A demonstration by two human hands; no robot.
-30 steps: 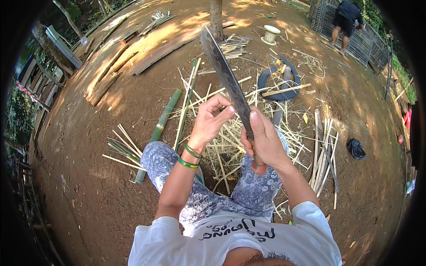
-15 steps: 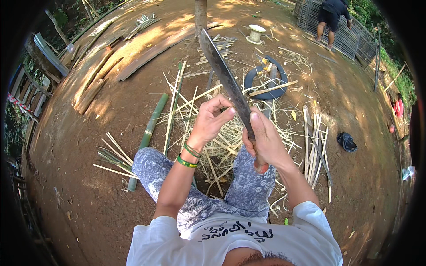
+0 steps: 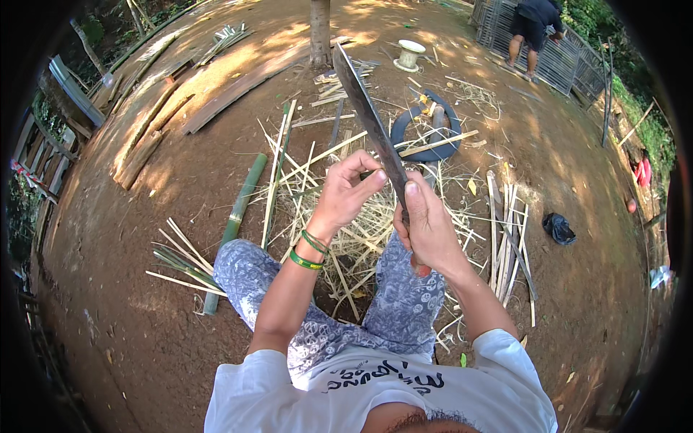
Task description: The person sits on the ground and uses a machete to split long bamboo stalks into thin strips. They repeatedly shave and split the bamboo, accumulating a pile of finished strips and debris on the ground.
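Note:
My right hand point(image 3: 431, 227) grips the handle of a machete point(image 3: 363, 105), its thumb lying along the base of the blade. The long dark blade points up and away, leaning left, above my lap. Closed in a pinch, my left hand point(image 3: 343, 191) has thumb and forefinger right beside the blade's lower left edge. Whatever it pinches, if anything, is too small to make out. Under both hands, between my knees, lies a tangle of pale bamboo shavings point(image 3: 350, 245). Long bamboo strips point(image 3: 276, 169) lie left of the tangle.
A green bamboo pole point(image 3: 245, 198) lies by my left knee, near bundled strips point(image 3: 186, 263). More strips point(image 3: 510, 238) and a black plastic bag point(image 3: 559, 228) lie to the right. Ahead are a black ring point(image 3: 456, 137), a white spool-shaped stool point(image 3: 410, 54), a tree trunk point(image 3: 320, 32) and a person point(image 3: 534, 32) bending.
The machete's blade has tilted slightly, its tip a little farther right. Both hands keep nearly the same place and hold. The whole surroundings have shifted slightly left in view.

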